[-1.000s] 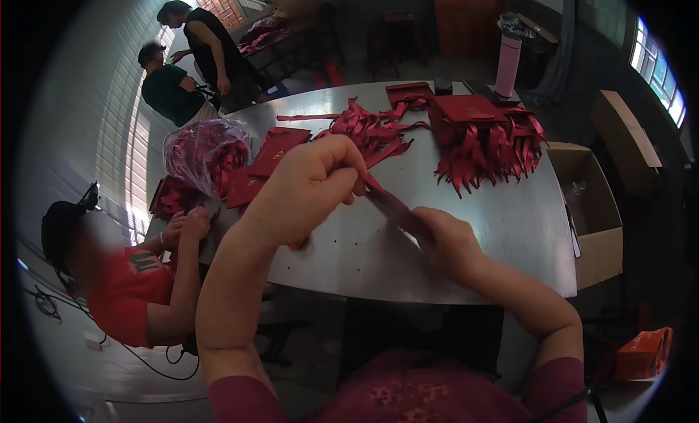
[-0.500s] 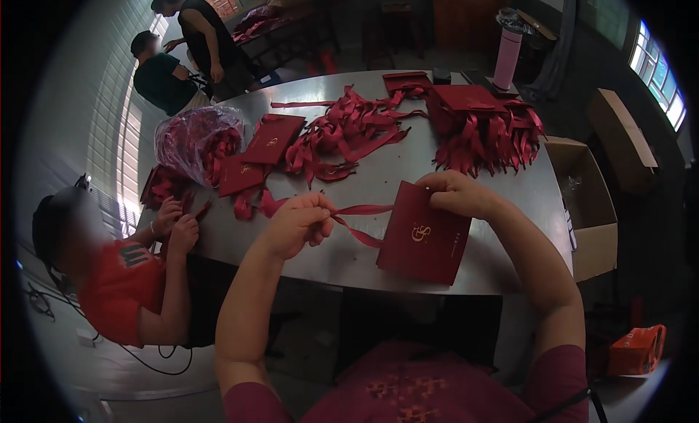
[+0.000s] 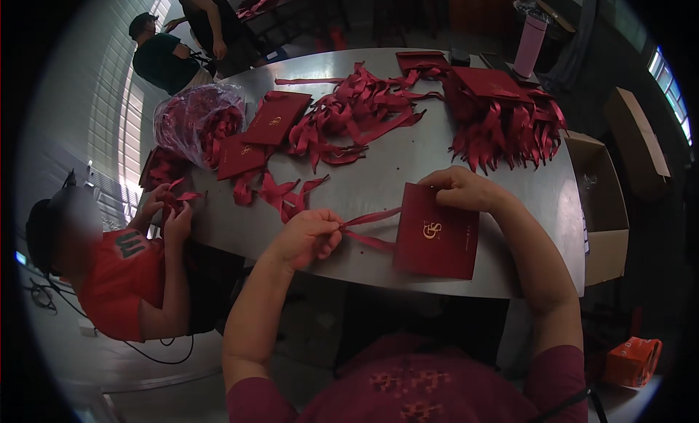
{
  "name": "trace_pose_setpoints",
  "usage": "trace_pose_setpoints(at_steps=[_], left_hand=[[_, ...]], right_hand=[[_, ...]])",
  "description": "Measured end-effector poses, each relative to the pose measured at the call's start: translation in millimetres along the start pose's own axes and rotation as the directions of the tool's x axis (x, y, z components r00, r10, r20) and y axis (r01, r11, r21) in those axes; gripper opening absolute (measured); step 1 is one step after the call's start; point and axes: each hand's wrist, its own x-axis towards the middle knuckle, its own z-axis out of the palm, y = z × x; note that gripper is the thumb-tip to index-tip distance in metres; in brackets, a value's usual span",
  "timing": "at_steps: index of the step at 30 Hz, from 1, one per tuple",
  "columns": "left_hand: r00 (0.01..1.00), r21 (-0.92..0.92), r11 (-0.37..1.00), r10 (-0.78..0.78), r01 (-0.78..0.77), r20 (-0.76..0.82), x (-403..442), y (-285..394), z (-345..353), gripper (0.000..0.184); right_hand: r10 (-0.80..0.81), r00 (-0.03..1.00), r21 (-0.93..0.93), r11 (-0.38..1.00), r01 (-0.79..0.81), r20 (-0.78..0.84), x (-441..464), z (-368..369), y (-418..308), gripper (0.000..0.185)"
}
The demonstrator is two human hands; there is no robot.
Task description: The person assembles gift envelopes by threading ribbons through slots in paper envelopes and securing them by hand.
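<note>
My right hand (image 3: 462, 188) grips the upper edge of a flat dark red gift bag (image 3: 440, 237) with a gold monogram on its face. From the bag's left side run two strands of red ribbon (image 3: 373, 218), which look like its handle. Their far ends are pinched in the closed fingers of my left hand (image 3: 312, 237), so the strands are stretched between hand and bag. Just beyond my left hand, loose red ribbon ends (image 3: 280, 192) lie on the metal table (image 3: 408, 157).
Red bags (image 3: 277, 119), a heap of ribbons (image 3: 357, 110) and a stack with hanging ribbons (image 3: 502, 117) cover the far side. A plastic-wrapped bundle (image 3: 200, 124) stands left, near a co-worker in red (image 3: 124, 277) handling ribbon. Right: a pink bottle (image 3: 530, 46) and cardboard box (image 3: 604, 241).
My left hand has shifted slightly right and down, still holding the ribbon. The bag has turned a little more upright in view. The whole view has tilted slightly downward.
</note>
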Motion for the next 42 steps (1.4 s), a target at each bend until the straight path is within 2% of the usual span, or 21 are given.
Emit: trace_pose_setpoints(at_steps=[1, 3, 4, 6, 10, 11, 13, 14, 16, 17, 19, 21, 22, 24, 25, 28, 30, 34, 37, 39, 42], left_hand=[[1.000, 0.019, 1.000, 0.008, -0.008, -0.014, 0, -2, 2, 0.011], [0.998, 0.113, 0.994, 0.004, 0.003, -0.059, 0, -3, 5, 0.013], [0.994, 0.204, 0.979, 0.010, 0.012, -0.109, -2, -3, 6, 0.016], [0.990, 0.302, 0.953, 0.013, 0.030, -0.140, -6, -2, 13, 0.019], [0.968, 0.530, 0.843, 0.048, 0.093, -0.246, -18, 6, 27, 0.026], [0.968, 0.531, 0.842, 0.045, 0.096, -0.247, -18, 1, 22, 0.026], [0.785, 0.856, 0.516, 0.546, -0.038, -0.295, -17, -4, 17, 0.026], [0.785, 0.858, 0.513, 0.546, -0.037, -0.293, -19, -7, 16, 0.026], [0.738, 0.665, 0.705, 0.582, -0.247, -0.342, -28, 1, 42, 0.025], [0.737, 0.664, 0.705, 0.582, -0.247, -0.344, -25, -3, 53, 0.025], [0.896, 0.342, 0.895, 0.376, -0.286, -0.235, -15, -15, 81, 0.024], [0.882, 0.279, 0.894, 0.416, -0.352, -0.220, 9, -33, 101, 0.027], [0.873, 0.278, 0.889, 0.430, -0.364, -0.230, 20, -39, 105, 0.027], [0.793, 0.595, 0.717, 0.573, -0.362, -0.208, 36, -44, 107, 0.030], [0.778, 0.599, 0.714, 0.586, -0.362, -0.228, 38, -40, 108, 0.030], [0.850, 0.408, 0.851, 0.457, -0.332, -0.262, 36, -29, 106, 0.033], [0.930, 0.145, 0.958, 0.277, -0.248, -0.242, 36, -24, 104, 0.032], [0.930, 0.181, 0.954, 0.277, -0.238, -0.240, 36, -24, 104, 0.030], [0.924, 0.197, 0.946, 0.302, -0.259, -0.236, 38, -30, 103, 0.032], [0.906, 0.309, 0.910, 0.354, -0.277, -0.232, 43, -35, 102, 0.032], [0.898, 0.372, 0.889, 0.371, -0.269, -0.236, 44, -35, 99, 0.031]], right_hand=[[0.003, 1.000, 0.004, 1.000, -0.003, -0.003, 0, -2, 2, 0.043], [-0.154, 0.982, -0.465, 0.881, 0.084, -0.113, 1, -6, 5, 0.042], [-0.155, 0.981, -0.461, 0.883, 0.087, -0.113, 2, -5, 9, 0.042], [-0.440, 0.816, -0.519, 0.829, 0.210, -0.374, 0, -2, 13, 0.044], [-0.367, 0.867, -0.565, 0.816, 0.126, -0.337, -19, 0, 5, 0.048], [-0.406, 0.867, -0.640, 0.755, 0.141, -0.288, -23, 3, 4, 0.047], [-0.441, 0.865, -0.707, 0.690, 0.156, -0.239, -25, 5, 6, 0.047], [-0.431, 0.873, -0.720, 0.679, 0.146, -0.230, -24, 6, 7, 0.047], [-0.420, 0.879, -0.732, 0.668, 0.134, -0.223, -22, 7, 10, 0.046], [-0.421, 0.878, -0.723, 0.677, 0.137, -0.228, -22, 8, 11, 0.045], [-0.427, 0.877, -0.720, 0.678, 0.149, -0.221, -19, 8, 13, 0.044], [-0.405, 0.884, -0.685, 0.714, 0.146, -0.234, -19, 8, 14, 0.041], [-0.418, 0.881, -0.693, 0.703, 0.160, -0.221, -20, 8, 14, 0.041], [-0.410, 0.878, -0.684, 0.715, 0.141, -0.247, -20, 11, 10, 0.037], [-0.429, 0.874, -0.690, 0.704, 0.167, -0.227, -19, 13, 7, 0.037], [-0.399, 0.886, -0.718, 0.686, 0.117, -0.237, -17, 16, 3, 0.033], [-0.459, 0.849, -0.677, 0.715, 0.176, -0.264, -13, 17, 2, 0.031], [-0.468, 0.832, -0.724, 0.679, 0.123, -0.298, 14, 18, -19, 0.023], [-0.414, 0.884, -0.728, 0.671, 0.137, -0.215, 59, 22, -41, 0.016], [-0.457, 0.879, -0.797, 0.577, 0.179, -0.133, 102, 30, -46, 0.012], [-0.481, 0.854, -0.824, 0.554, 0.118, -0.201, 156, 49, -58, 0.014]])
